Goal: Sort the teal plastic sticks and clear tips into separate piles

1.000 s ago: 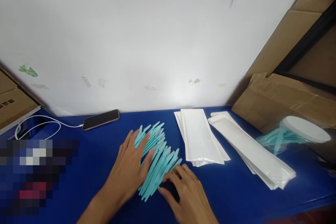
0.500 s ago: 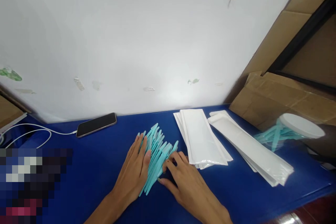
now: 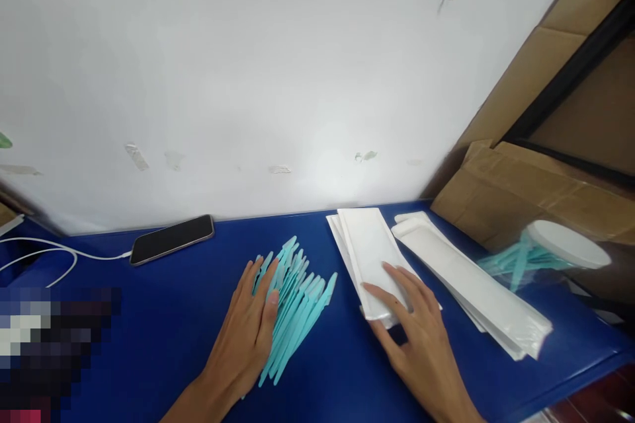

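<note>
Left fingers [image 3: 262, 285] lie outstretched, unclenched, against teal sticks [image 3: 300, 317]; right fingers [image 3: 390, 300] span white packets [image 3: 364, 244], grip unclear.

A plain white wall [image 3: 248, 66] fills most of the background, its lower part dotted with tape scraps [image 3: 137, 156] and a greenish patch [image 3: 370, 156]; more torn bits cling high on the right. Soft light pools brightest low on the wall, near the middle. A blue table [image 3: 163, 324] meets it. Brown cardboard [image 3: 540, 192] lines the right side, crossed by a black bar [image 3: 560, 82]. Reddish, shiny floor [image 3: 608, 393] shows at bottom right.
</note>
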`<state>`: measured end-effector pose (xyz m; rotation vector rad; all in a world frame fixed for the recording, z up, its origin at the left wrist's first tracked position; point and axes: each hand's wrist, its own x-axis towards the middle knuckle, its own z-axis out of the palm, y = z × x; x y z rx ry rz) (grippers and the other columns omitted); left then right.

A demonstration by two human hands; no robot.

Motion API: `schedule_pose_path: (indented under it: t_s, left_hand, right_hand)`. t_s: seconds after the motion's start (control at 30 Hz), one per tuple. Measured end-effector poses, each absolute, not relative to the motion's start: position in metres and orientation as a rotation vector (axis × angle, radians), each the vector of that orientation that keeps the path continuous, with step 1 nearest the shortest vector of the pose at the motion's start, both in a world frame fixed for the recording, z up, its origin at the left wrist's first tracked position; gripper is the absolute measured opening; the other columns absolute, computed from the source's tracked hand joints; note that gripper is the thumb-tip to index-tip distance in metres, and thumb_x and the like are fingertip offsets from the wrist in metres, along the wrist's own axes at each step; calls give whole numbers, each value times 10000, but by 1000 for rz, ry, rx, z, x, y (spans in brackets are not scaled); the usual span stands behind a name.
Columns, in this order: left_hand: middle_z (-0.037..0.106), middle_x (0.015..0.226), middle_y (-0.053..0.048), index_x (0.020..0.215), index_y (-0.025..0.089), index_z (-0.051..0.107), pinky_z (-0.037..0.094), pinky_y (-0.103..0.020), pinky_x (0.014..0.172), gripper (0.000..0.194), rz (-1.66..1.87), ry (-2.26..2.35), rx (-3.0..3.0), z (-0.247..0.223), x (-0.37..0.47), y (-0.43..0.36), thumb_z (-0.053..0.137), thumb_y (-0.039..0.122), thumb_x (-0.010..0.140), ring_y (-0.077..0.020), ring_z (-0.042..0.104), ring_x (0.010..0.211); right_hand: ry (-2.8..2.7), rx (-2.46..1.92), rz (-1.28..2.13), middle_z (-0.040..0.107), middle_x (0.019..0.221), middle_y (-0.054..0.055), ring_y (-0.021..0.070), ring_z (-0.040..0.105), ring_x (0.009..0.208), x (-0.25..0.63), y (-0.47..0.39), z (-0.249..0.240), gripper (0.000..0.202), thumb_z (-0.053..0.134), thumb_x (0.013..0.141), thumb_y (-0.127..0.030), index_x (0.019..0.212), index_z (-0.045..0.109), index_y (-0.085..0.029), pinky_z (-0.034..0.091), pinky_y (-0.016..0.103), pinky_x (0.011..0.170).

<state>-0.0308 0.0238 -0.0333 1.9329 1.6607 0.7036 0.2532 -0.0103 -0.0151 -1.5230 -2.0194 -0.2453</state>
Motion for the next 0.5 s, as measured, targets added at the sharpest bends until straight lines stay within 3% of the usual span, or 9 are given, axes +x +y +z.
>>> schedule_pose_path:
  t_s: [0.17, 0.4, 0.5]
  left_hand:
    - [162, 1668, 63, 1553, 458, 214, 207, -634, 1208, 516, 722, 1645, 1901, -33, -31, 25, 243, 505, 1040, -274, 65, 1548]
    - [191, 1657, 66, 1536, 466, 250, 190, -621, 1218, 500, 764, 1614, 1881, -31, -31, 26, 235, 503, 1038, -262, 82, 1544]
    - [239, 1640, 44, 1521, 446, 296, 203, -632, 1209, 484, 835, 1600, 1895, -29, -32, 26, 235, 477, 1042, -275, 98, 1540]
  right_hand:
    - [-1967, -1469, -79, 492, 1498, 37, 351, 351, 1445, 272, -12, -22, 372, 570, 927, -272, 1296, 585, -318, 396, 635, 1092]
    - [-1676, -1410, 6, 597, 1406, 28, 252, 542, 1314, 270, -17, -17, 393, 523, 963, -220, 1342, 589, -297, 429, 466, 1115]
    - [-1368, -1504, -67, 678, 1287, 58, 271, 610, 1226, 273, -17, -14, 327, 515, 982, -321, 1271, 654, -259, 445, 478, 1084]
